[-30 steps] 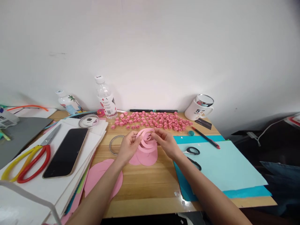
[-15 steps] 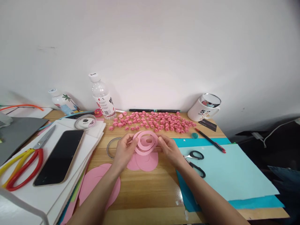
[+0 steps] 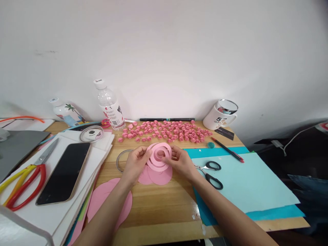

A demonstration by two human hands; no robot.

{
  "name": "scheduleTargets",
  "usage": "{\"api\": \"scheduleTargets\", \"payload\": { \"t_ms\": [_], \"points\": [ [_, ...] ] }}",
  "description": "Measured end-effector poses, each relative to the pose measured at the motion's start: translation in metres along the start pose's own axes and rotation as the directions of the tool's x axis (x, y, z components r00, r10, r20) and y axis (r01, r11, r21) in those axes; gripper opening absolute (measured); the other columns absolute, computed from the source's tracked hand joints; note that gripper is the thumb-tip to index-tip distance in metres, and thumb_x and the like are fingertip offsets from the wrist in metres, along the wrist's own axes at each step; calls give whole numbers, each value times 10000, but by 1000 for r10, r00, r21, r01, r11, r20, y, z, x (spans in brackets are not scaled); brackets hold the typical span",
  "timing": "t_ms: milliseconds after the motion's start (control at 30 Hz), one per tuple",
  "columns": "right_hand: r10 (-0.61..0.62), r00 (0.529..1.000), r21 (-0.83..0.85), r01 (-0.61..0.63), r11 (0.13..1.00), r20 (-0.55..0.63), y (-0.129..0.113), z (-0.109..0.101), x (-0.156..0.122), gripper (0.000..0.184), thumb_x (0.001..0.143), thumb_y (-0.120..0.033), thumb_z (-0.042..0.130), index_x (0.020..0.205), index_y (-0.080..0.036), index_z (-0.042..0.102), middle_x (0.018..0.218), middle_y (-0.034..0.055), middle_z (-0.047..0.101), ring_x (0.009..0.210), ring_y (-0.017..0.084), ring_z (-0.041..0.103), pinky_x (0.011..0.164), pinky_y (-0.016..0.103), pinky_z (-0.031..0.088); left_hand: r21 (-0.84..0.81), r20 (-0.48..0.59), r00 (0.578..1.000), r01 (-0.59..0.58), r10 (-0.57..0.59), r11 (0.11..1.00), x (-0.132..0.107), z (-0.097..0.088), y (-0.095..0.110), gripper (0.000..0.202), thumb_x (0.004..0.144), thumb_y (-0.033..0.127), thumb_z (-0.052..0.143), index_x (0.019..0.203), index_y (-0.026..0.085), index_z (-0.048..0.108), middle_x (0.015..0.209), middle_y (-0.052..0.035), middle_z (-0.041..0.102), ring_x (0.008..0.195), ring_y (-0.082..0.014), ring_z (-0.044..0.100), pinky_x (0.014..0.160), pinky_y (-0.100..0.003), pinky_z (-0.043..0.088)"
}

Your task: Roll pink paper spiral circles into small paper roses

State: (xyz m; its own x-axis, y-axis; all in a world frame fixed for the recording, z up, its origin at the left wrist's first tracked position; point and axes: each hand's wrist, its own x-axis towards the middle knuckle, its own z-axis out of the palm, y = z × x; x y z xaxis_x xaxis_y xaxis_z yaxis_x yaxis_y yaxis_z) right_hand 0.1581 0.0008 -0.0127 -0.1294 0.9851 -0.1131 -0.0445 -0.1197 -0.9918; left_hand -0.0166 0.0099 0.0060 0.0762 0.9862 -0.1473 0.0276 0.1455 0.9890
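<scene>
A pink paper spiral point(image 3: 159, 165) is held up between my two hands over the table. My left hand point(image 3: 137, 163) pinches its left edge between thumb and fingers. On the other side, my right hand point(image 3: 180, 162) is closed on the spiral, its thumb reaching in toward the inner coil. Below lie overlapping pink paper circles point(image 3: 161, 177). More pink paper discs point(image 3: 104, 198) rest under my left forearm. Behind the hands, many small rolled pink paper roses point(image 3: 174, 131) spread across the table.
Black-handled scissors point(image 3: 214, 181) lie on light blue paper point(image 3: 252, 184) at right, near a pen point(image 3: 228, 149). A mug point(image 3: 217, 118) and a bottle point(image 3: 109, 107) stand by the wall. At left are a phone point(image 3: 65, 172), larger scissors point(image 3: 30, 181) and a tape roll point(image 3: 118, 163).
My right thumb has shifted left, from the spiral's outer edge onto its inner coil. The coils now sit more evenly inside one another. My left hand keeps its hold.
</scene>
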Motion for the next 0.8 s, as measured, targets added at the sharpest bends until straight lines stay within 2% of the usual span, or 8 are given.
{"api": "scheduleTargets", "payload": {
  "t_ms": [167,300,433,533,667,800],
  "points": [
    [62,995,125,-72,990,80,3,4,-3,366,604,-338,770,885,-135,650,799,51,715,734,190,658,696,302,497,67,3,1000,-28,28,997,-1,0,2,275,689,402,664,786,146,667,737,-24,678,671,-139,589,624,-217,461],
    [103,987,172,-123,977,122,8,10,-6,388,613,-356,767,916,-137,661,841,51,716,729,180,650,687,298,496,55,-23,999,-24,26,998,0,2,-1,289,709,410,654,811,143,694,768,-45,704,707,-159,619,642,-225,478],
    [102,984,131,-121,984,142,6,10,-6,407,635,-412,745,922,-133,668,881,66,712,777,199,647,719,317,491,-15,-86,996,-40,38,999,2,1,-6,326,665,414,700,849,145,710,801,-59,721,738,-176,643,656,-235,495],
    [71,993,85,-79,993,97,1,7,-5,400,668,-460,706,897,-135,667,834,62,708,747,190,640,682,303,485,-29,-112,994,-15,12,999,3,0,-6,311,646,407,718,820,150,716,798,-57,727,711,-167,644,635,-228,497],
    [40,999,32,-41,999,35,1,5,-4,388,697,-489,668,856,-135,676,705,35,686,632,151,605,589,264,455,-42,-63,998,6,-8,999,1,2,-4,309,644,382,724,857,160,700,848,-59,731,710,-159,653,625,-224,496],
    [5,1000,-52,-4,999,23,3,8,-3,391,715,-516,635,806,-139,683,692,31,674,620,153,595,573,271,462,-94,-53,997,44,-49,995,-1,5,-4,298,614,353,747,808,133,687,802,-77,730,634,-152,648,579,-226,491]
  ]
}}
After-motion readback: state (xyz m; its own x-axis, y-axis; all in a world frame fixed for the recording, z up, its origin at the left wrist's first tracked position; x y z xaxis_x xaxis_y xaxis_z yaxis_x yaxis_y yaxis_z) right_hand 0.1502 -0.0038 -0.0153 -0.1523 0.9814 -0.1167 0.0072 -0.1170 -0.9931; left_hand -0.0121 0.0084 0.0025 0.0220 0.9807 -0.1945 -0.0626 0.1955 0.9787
